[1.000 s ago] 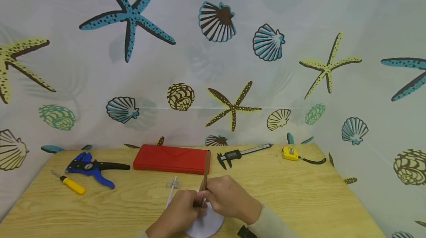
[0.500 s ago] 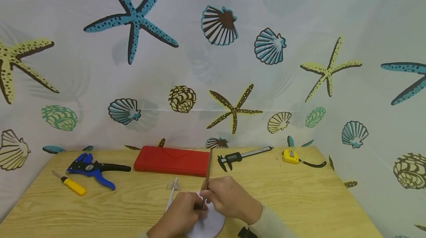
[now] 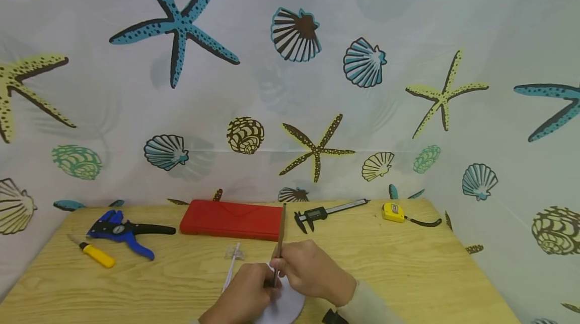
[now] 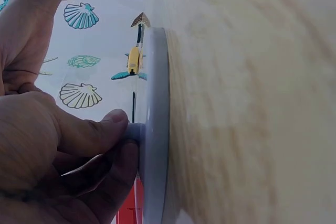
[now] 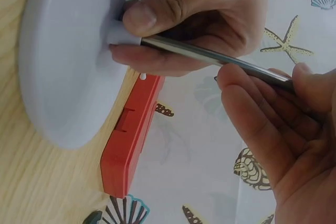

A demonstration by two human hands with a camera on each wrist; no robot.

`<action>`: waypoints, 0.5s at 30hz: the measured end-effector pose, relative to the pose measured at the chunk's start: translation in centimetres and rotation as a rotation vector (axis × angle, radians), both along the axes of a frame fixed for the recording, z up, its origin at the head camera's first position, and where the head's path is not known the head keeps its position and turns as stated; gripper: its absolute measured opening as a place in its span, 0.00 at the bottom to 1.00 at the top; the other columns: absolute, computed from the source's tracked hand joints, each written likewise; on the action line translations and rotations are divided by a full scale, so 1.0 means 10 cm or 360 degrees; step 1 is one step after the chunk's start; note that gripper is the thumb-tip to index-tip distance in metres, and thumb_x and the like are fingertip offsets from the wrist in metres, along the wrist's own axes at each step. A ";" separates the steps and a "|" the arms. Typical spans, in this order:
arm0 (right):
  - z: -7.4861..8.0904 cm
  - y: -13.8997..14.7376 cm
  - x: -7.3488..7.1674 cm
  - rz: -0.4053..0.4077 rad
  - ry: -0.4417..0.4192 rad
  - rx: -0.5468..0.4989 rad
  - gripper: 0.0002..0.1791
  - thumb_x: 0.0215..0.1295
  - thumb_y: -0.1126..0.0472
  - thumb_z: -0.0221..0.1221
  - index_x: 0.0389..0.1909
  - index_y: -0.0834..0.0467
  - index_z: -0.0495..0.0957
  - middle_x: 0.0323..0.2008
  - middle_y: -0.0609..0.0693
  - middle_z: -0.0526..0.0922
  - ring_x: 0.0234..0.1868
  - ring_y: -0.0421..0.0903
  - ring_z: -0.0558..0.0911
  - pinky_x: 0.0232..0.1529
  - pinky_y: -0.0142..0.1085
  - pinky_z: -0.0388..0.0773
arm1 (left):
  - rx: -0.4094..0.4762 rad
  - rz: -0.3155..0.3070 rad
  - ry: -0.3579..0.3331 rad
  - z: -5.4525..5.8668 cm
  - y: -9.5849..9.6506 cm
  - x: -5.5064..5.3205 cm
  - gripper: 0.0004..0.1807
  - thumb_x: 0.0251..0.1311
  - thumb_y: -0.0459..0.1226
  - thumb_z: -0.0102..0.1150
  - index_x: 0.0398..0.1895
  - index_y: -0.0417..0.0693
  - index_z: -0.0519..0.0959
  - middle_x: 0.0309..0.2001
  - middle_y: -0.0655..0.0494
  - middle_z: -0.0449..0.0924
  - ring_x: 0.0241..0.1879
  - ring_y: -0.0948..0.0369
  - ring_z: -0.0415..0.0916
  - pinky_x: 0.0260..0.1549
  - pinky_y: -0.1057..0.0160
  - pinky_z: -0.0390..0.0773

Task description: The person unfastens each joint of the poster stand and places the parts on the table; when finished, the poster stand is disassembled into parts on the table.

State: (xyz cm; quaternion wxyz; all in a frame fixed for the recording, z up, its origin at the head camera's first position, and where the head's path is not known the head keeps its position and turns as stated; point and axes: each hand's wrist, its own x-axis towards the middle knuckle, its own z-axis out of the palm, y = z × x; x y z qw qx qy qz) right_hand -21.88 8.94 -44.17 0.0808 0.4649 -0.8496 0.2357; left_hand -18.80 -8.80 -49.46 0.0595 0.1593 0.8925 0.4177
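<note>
A round white base (image 5: 68,66) lies flat on the wooden table, with a short white stem (image 5: 125,34) at its middle. My left hand (image 3: 246,291) pinches this stem between thumb and fingers, low over the disc. Rising from the stem is a slim metal rod (image 5: 205,55), nearly upright, its lower end meeting the stem's top. Higher up, my right hand (image 3: 312,269) grips the rod between thumb and fingers. Whether the rod's end sits inside the stem is hard to tell. In the left wrist view the base (image 4: 156,103) appears edge-on.
Behind the hands lie a red case (image 3: 233,219) and a digital caliper (image 3: 319,213). Wire strippers (image 3: 122,231) and a yellow-handled tool (image 3: 97,255) are at left. A tape measure (image 3: 393,212) is at right. A thin white stick (image 3: 231,266) lies beside my left hand.
Both hands stay at the rod and stem. The left fingers have shifted slightly at the rod's lower end since one second ago. The head view has moved a little.
</note>
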 end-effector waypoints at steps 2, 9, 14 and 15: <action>0.01 -0.02 0.02 0.0000 0.0018 0.0028 0.11 0.75 0.55 0.55 0.36 0.55 0.82 0.26 0.45 0.87 0.26 0.27 0.78 0.30 0.15 0.71 | -0.0006 0.0002 -0.0016 0.01 -0.02 0.00 0.06 0.52 0.28 0.69 0.25 0.48 0.84 0.27 0.61 0.84 0.28 0.67 0.74 0.27 0.67 0.74; 0.02 0.00 -0.02 0.0014 -0.0017 -0.0030 0.15 0.77 0.55 0.53 0.31 0.56 0.81 0.24 0.44 0.85 0.25 0.28 0.78 0.31 0.16 0.72 | 0.0001 -0.0015 -0.0026 -0.01 -0.02 0.01 0.06 0.53 0.28 0.69 0.26 0.48 0.85 0.26 0.60 0.83 0.28 0.67 0.74 0.27 0.67 0.74; 0.03 -0.01 0.00 0.0005 -0.0022 -0.0050 0.13 0.75 0.57 0.56 0.29 0.56 0.80 0.23 0.45 0.84 0.24 0.26 0.74 0.28 0.15 0.69 | -0.0033 -0.0018 0.0021 0.00 -0.01 0.00 0.06 0.51 0.27 0.69 0.25 0.48 0.85 0.25 0.62 0.83 0.27 0.68 0.73 0.27 0.68 0.73; 0.03 -0.01 0.01 0.0012 -0.0013 -0.0039 0.12 0.75 0.57 0.56 0.30 0.56 0.80 0.24 0.45 0.85 0.24 0.26 0.74 0.28 0.15 0.69 | -0.0033 -0.0018 0.0024 0.00 -0.01 0.00 0.07 0.50 0.27 0.69 0.25 0.48 0.85 0.25 0.62 0.83 0.27 0.68 0.73 0.27 0.68 0.74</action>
